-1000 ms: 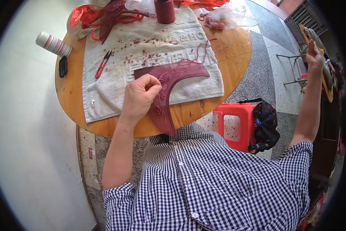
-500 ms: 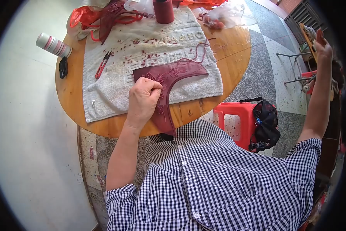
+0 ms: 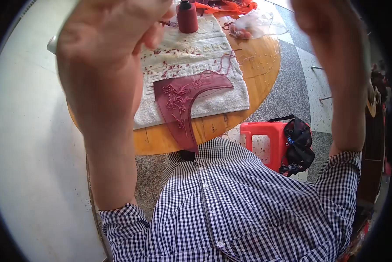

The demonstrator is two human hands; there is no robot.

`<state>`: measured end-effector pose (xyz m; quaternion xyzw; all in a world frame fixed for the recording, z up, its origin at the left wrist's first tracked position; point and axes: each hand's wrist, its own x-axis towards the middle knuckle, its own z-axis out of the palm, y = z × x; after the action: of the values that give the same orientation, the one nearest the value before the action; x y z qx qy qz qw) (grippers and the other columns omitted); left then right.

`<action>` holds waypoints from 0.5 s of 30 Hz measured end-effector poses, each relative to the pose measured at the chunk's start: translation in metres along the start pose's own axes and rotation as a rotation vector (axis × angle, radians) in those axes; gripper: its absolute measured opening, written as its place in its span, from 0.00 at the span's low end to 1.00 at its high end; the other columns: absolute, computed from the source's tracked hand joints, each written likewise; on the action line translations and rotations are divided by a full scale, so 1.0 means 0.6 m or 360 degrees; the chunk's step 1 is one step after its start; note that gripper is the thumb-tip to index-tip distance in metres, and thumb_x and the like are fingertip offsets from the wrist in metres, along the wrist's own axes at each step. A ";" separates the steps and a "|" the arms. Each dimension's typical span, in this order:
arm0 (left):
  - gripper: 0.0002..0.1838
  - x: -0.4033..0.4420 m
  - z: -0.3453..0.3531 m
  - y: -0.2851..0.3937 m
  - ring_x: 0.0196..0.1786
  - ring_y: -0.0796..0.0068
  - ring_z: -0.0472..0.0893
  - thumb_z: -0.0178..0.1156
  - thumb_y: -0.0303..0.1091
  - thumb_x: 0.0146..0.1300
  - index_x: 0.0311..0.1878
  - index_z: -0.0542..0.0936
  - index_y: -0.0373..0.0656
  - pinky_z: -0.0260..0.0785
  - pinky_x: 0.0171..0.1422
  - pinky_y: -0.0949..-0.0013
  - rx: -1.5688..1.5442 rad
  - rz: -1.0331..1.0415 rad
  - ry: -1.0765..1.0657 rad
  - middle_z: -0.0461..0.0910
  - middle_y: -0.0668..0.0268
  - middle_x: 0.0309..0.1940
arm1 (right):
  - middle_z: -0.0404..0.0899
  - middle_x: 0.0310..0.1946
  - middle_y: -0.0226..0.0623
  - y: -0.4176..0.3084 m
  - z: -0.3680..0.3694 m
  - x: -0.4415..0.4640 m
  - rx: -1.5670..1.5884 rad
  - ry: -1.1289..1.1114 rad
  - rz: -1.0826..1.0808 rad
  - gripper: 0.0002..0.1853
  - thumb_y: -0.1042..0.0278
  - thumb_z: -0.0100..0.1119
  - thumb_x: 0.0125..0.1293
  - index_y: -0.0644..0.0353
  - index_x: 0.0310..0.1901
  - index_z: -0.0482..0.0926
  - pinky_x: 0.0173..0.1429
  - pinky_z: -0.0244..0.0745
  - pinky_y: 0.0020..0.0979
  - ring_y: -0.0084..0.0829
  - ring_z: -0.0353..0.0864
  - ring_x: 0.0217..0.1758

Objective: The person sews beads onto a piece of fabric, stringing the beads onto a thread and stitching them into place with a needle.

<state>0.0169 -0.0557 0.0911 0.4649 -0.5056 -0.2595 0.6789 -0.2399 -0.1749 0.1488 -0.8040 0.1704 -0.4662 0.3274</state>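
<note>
A sheer dark red fabric piece point(image 3: 175, 126) with a curved inner edge lies on the towel, its lower tip hanging over the table edge. Raised beadwork flowers point(image 3: 176, 101) cover part of it. My left hand point(image 3: 102, 41) is lifted close to the camera, above the left of the table, its visible fingers curled; what they hold, if anything, is hidden. My right hand point(image 3: 329, 26) is up at the top right, its fingers cut off by the frame. Loose red thread point(image 3: 224, 65) lies at the fabric's far end, and small red beads point(image 3: 172, 70) are scattered on the towel.
A white towel point(image 3: 224, 99) covers much of the round wooden table point(image 3: 263, 65). A dark red thread spool point(image 3: 187, 18) stands at the back, beside a clear plastic bag point(image 3: 259, 26). At right, a black bag point(image 3: 298, 144) rests on a red stool point(image 3: 265, 131).
My left hand has left the fabric and risen toward the camera. My right hand has come in from the far right, up near the top of the view. The fabric stays in place.
</note>
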 end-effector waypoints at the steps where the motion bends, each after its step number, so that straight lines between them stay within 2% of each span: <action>1: 0.10 -0.002 0.006 0.012 0.21 0.86 0.67 0.56 0.23 0.59 0.43 0.80 0.36 0.58 0.23 0.84 -0.0050 0.0025 -0.0091 0.78 0.65 0.25 | 0.78 0.34 0.40 -0.008 0.029 -0.009 0.0019 -0.0105 0.0035 0.09 0.75 0.51 0.63 0.66 0.44 0.75 0.30 0.69 0.17 0.22 0.74 0.29; 6: 0.10 -0.005 0.002 0.049 0.21 0.86 0.66 0.55 0.24 0.60 0.45 0.79 0.36 0.58 0.23 0.85 -0.0152 0.0004 -0.0399 0.78 0.64 0.27 | 0.79 0.34 0.39 -0.018 0.099 -0.025 0.0148 -0.0290 0.0103 0.09 0.74 0.52 0.63 0.65 0.44 0.76 0.29 0.69 0.16 0.21 0.74 0.29; 15: 0.12 0.002 0.010 0.087 0.21 0.87 0.66 0.54 0.26 0.63 0.48 0.78 0.35 0.56 0.22 0.86 -0.0126 -0.0110 -0.0552 0.79 0.61 0.31 | 0.79 0.33 0.38 -0.024 0.144 -0.027 0.0400 -0.0245 0.0114 0.09 0.73 0.55 0.62 0.64 0.44 0.77 0.28 0.68 0.14 0.19 0.73 0.27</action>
<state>0.0054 -0.0364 0.1388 0.4032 -0.5882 -0.3788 0.5898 -0.1740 -0.1235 0.1179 -0.7835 0.1135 -0.4089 0.4539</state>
